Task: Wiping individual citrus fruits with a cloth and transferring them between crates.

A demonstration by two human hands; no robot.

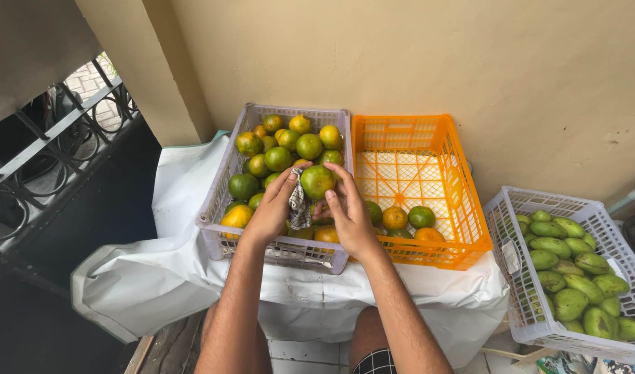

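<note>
Right hand half-hiding green orange, cloth crumpled.

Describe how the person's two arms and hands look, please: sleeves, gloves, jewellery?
Both forearms are bare up to the frame edge: no sleeves show. The left hand and the right hand wear no gloves, and no rings, watch or bracelet are visible. Fingernails look short.

1 head-worn camera looks steeply down and forward from close above the person's forearms, facing a beige wall at 12 o'clock. A railing sits at 9 o'clock, a white crate at 4 o'clock.
</note>
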